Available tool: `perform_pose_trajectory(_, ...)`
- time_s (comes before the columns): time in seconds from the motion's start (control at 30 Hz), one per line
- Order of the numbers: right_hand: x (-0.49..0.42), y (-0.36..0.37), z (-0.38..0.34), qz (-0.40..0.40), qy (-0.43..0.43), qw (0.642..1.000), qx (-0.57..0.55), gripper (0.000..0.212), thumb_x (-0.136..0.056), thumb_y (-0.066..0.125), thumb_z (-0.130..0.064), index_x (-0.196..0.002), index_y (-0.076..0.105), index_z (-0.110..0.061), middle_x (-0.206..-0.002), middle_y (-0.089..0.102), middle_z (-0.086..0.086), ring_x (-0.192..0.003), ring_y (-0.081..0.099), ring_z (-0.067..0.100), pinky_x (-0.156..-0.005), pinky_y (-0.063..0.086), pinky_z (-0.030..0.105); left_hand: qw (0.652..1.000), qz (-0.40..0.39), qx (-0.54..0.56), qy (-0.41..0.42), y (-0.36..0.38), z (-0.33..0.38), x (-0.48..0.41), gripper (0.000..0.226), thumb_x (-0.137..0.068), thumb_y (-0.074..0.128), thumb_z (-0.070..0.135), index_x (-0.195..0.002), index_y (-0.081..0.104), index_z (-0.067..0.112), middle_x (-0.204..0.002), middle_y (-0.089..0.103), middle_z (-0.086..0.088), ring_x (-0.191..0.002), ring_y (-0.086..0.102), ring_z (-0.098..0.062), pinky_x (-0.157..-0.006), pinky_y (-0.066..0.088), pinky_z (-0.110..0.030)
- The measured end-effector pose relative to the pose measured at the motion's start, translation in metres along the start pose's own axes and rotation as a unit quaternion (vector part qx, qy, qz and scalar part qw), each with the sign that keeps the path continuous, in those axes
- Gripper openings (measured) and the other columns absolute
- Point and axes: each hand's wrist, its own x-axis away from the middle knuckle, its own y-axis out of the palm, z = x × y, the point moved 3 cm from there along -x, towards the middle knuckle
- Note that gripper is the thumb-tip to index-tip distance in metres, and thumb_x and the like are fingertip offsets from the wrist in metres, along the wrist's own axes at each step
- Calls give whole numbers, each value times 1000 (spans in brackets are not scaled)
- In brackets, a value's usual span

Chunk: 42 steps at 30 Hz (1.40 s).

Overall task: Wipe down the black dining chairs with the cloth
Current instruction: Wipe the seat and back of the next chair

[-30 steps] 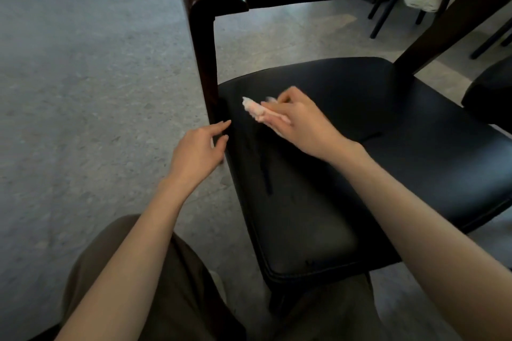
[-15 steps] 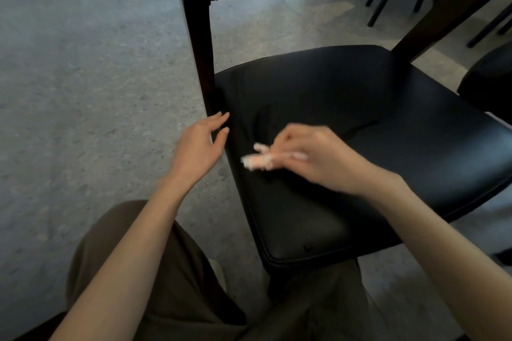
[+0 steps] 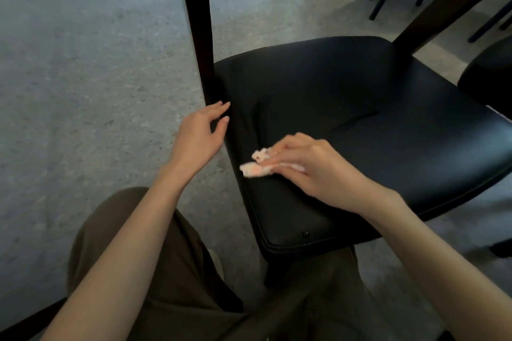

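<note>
The cloth [image 3: 256, 165], a small pale pink wad (blurred here), lies on the near left part of the black chair seat [image 3: 374, 119]. The right hand [image 3: 310, 167] grips it, fingers and thumb closed round it against the seat. The left hand [image 3: 201, 133] is just beside the seat's left edge, at the foot of the dark upright post [image 3: 198, 30], fingers loosely extended and holding nothing. Whether its fingertips touch the post I cannot tell. Grey speckled floor [image 3: 83, 63] surrounds the chair, and olive trousers [image 3: 155, 271] fill the bottom.

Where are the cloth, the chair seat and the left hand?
Crumpled pink-white cloth [image 3: 256, 169]: head view, its bunched middle.
Black padded chair seat [image 3: 388, 108]: head view, bare cushion top.
Left hand [image 3: 200, 134]: head view, middle of hand.
</note>
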Motion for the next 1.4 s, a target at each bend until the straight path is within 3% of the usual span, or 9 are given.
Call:
perform_pose_trajectory(0.1, -11, -16, -1, -43, -7, 998, -38, 15, -88, 68, -18, -100, 76, -16, -99, 68, -5, -93, 64, 2, -85, 49, 17, 1000, 10, -9, 8, 1, 2, 2, 38, -98, 51, 23, -136, 53, 20, -142, 51, 0, -131, 46, -14, -109, 39, -33)
perform_pose_trajectory(0.23, -61, -24, 16, 86, 21, 996, -5, 19, -88, 68, -20, -105, 75, -14, -101, 67, 3, -94, 62, 9, -82, 43, 15, 1000, 19, -9, -8, 0, 3, 3, 38, -97, 53, 25, -134, 55, 18, -138, 55, -2, -128, 49, -17, -104, 39, -30)
perform_pose_trajectory(0.47, -52, 17, 16, 44, 12, 998, 51, 22, -94, 58, -14, -111, 71, -10, -105, 62, 11, -94, 60, 27, -83, 50, 44, 999, 0, 28, -16, 0, -4, 4, 38, -96, 55, 25, -134, 56, 25, -140, 53, -1, -130, 46, -13, -107, 39, -31)
perform_pose_trajectory(0.67, 31, 4, -28, -26, 2, 999, -23, 27, -94, 53, -26, -112, 72, -17, -108, 63, -1, -100, 59, 10, -86, 46, 23, 998, 0, 8, 67, 8, 19, 7, 35, -96, 55, 32, -131, 59, 29, -142, 49, 1, -132, 41, -14, -106, 21, -21)
perform_pose_trajectory(0.87, 66, 3, -44, 164, 43, 985, -19, 29, -91, 65, -10, -118, 68, -18, -107, 60, 2, -99, 59, 14, -85, 48, 24, 993, 19, -33, 116, 16, 33, 7, 31, -96, 55, 32, -125, 64, 27, -132, 58, 2, -124, 47, -16, -101, 21, -14)
perform_pose_trajectory(0.97, 67, 40, -59, 157, 14, 984, 80, 29, -91, 63, -9, -119, 68, -11, -108, 61, 8, -90, 54, 22, -75, 49, 38, 992, 32, -29, 115, 19, 37, 9, 31, -96, 55, 32, -125, 64, 25, -131, 58, 2, -124, 46, -17, -102, 25, -19)
perform_pose_trajectory(1.13, 87, 38, -49, 196, -26, 964, 178, 27, -97, 52, -5, -119, 67, -5, -112, 64, 9, -86, 57, 21, -78, 50, 33, 989, 28, -29, 142, 25, 49, 12, 32, -95, 55, 35, -124, 65, 26, -131, 58, 5, -125, 46, -14, -102, 24, -17)
perform_pose_trajectory(1.3, 108, 15, -24, 333, 123, 923, 152, 27, -96, 56, -3, -119, 68, -9, -111, 63, 11, -97, 62, 28, -88, 52, 38, 988, 35, -24, 148, 23, 50, 11, 32, -96, 54, 36, -124, 65, 26, -130, 58, 6, -125, 46, -14, -103, 24, -17)
perform_pose_trajectory(1.4, 86, 50, -67, 275, 10, 953, 131, 25, -96, 59, -5, -118, 69, -10, -115, 63, 5, -100, 59, 17, -88, 50, 30, 989, 33, -23, 146, 23, 49, 8, 32, -96, 53, 36, -124, 65, 27, -130, 58, 6, -125, 47, -13, -103, 24, -17)
